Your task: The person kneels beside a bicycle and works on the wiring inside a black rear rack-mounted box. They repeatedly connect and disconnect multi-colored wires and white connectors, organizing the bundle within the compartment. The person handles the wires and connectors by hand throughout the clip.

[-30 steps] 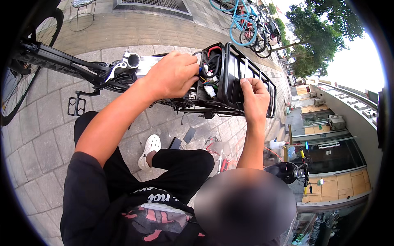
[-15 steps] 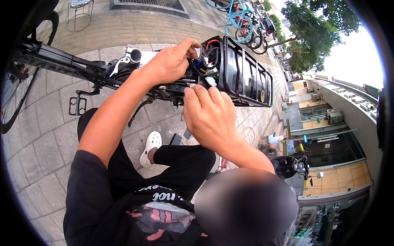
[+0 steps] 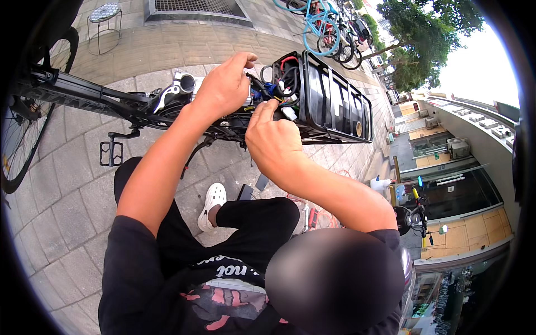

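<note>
An e-bike frame [image 3: 84, 89] stretches across the view, ending on the right in a black rear rack [image 3: 335, 100]. At the rack's near end, an open black housing holds a bundle of wires [image 3: 287, 84] in red, black, blue and other colours, with a white connector [image 3: 288, 113] beside it. My right hand [image 3: 273, 137] is at the lower edge of the bundle, fingertips together on the thin wires; its grip is partly hidden. My left hand [image 3: 223, 86] hovers left of the wires, fingers loosely bent and apart. A silver seat clamp [image 3: 170, 89] sits left of it.
A pedal [image 3: 111, 152] juts out below the frame. Dark flat pieces [image 3: 245, 192] and red-handled tools [image 3: 312, 218] lie on the paving near my white shoe [image 3: 215, 204]. Behind are a stool [image 3: 104, 14], parked bicycles [image 3: 322, 30] and a metal grate [image 3: 195, 8].
My left hand has drawn back from the wires, slightly to the left. My right hand has shifted up, its fingertips now at the wire bundle. The view has tilted a little.
</note>
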A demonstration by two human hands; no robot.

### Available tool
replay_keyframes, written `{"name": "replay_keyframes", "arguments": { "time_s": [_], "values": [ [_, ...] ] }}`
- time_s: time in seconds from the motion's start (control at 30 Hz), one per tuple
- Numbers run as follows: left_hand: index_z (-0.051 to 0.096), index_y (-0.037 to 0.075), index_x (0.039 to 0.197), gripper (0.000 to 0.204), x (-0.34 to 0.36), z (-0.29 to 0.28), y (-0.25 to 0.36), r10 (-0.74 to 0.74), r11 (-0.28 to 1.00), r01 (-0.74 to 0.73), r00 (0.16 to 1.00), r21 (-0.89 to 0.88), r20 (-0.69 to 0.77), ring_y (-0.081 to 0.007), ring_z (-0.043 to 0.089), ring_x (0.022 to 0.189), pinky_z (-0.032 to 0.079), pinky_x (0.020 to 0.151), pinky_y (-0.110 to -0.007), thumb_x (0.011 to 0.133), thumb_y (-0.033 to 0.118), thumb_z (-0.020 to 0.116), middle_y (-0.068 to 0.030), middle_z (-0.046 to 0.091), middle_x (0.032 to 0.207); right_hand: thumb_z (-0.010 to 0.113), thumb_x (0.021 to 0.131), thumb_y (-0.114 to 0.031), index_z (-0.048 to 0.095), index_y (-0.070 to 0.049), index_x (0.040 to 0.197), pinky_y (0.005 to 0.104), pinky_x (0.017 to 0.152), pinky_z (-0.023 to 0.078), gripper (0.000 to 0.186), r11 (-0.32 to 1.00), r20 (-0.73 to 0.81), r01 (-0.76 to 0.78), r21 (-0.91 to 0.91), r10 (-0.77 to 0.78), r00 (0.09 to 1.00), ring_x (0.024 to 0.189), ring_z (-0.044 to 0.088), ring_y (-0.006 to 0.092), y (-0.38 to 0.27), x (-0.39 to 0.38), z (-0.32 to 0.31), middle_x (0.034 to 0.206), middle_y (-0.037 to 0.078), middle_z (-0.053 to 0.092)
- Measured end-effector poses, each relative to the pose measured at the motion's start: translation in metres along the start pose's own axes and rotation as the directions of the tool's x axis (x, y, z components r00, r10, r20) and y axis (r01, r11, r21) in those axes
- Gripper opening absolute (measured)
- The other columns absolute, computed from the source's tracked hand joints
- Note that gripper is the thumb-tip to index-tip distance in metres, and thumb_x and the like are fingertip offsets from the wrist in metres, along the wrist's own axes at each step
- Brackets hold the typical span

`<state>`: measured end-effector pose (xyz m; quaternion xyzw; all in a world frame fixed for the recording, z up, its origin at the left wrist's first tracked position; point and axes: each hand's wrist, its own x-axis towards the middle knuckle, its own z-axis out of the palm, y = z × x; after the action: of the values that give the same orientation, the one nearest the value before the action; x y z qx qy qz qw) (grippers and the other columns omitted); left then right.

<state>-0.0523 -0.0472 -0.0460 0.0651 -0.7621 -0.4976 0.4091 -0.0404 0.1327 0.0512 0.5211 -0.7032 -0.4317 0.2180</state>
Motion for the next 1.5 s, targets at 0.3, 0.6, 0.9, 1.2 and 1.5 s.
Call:
{"name": "replay_keyframes", "arguments": {
  "time_s": [0.3, 0.6, 0.9, 1.2, 1.5],
  "values": [
    [0.074, 0.005, 0.145, 0.041, 0.002, -0.006, -0.003, 0.044, 0.976, -0.067, 0.992, 0.206, 0.117, -0.0444, 0.074, 0.131, 0.057, 0.114, -0.056, 0.107, 0.016, 0.06, -0.0221, 0.079, 0.139, 0.076, 0.098, -0.02, 0.081, 0.013, 0.135, 0.0364, 0.054, 0.061, 0.05, 0.998, 0.121, -0.045, -0.045, 0.05, 0.991, 0.115, 0.077, 0.0414, -0.012, 0.03, 0.01, 0.14, 0.051, 0.066],
    [0.071, 0.01, 0.151, 0.044, 0.019, -0.003, -0.002, -0.292, 0.895, 0.251, 0.954, 0.37, 0.061, -0.0479, 0.073, 0.135, 0.053, 0.118, -0.057, 0.115, 0.027, 0.051, -0.0253, 0.081, 0.139, 0.07, 0.101, -0.021, 0.082, 0.007, 0.136, 0.0327, 0.039, 0.041, 0.047, 0.974, 0.181, -0.012, -0.228, 0.055, 0.982, 0.105, 0.073, 0.04, -0.023, 0.026, 0.018, 0.136, 0.046, 0.069],
    [0.073, 0.01, 0.152, 0.043, 0.03, -0.008, -0.026, -0.383, 0.923, 0.373, 0.91, 0.092, 0.157, -0.0355, 0.075, 0.134, 0.054, 0.118, -0.046, 0.118, 0.031, 0.055, -0.0169, 0.082, 0.14, 0.066, 0.104, -0.021, 0.081, 0.007, 0.139, 0.0345, 0.04, 0.045, 0.048, 0.984, 0.17, 0.012, -0.176, 0.018, 0.985, 0.113, 0.076, 0.0451, -0.024, 0.021, 0.009, 0.141, 0.049, 0.068],
    [0.079, -0.002, 0.142, 0.037, 0.03, -0.017, -0.004, -0.223, 0.972, 0.188, 0.926, 0.14, 0.306, -0.0269, 0.078, 0.124, 0.058, 0.111, -0.041, 0.117, 0.023, 0.068, -0.0192, 0.085, 0.132, 0.066, 0.104, -0.021, 0.078, 0.013, 0.143, 0.037, 0.042, 0.048, 0.052, 0.996, 0.179, 0.018, -0.082, -0.003, 0.984, 0.116, 0.079, 0.049, -0.027, 0.006, 0.009, 0.152, 0.051, 0.063],
    [0.082, 0.0, 0.138, 0.032, 0.028, -0.014, -0.006, -0.115, 0.993, 0.11, 0.97, 0.031, 0.216, -0.0263, 0.078, 0.117, 0.059, 0.107, -0.04, 0.114, 0.02, 0.075, -0.0175, 0.083, 0.13, 0.072, 0.099, -0.021, 0.084, 0.012, 0.129, 0.0361, 0.041, 0.046, 0.047, 0.998, 0.066, 0.011, -0.063, -0.007, 0.998, 0.07, 0.076, 0.0241, -0.023, 0.002, 0.013, 0.146, 0.053, 0.066]
  ]
}}
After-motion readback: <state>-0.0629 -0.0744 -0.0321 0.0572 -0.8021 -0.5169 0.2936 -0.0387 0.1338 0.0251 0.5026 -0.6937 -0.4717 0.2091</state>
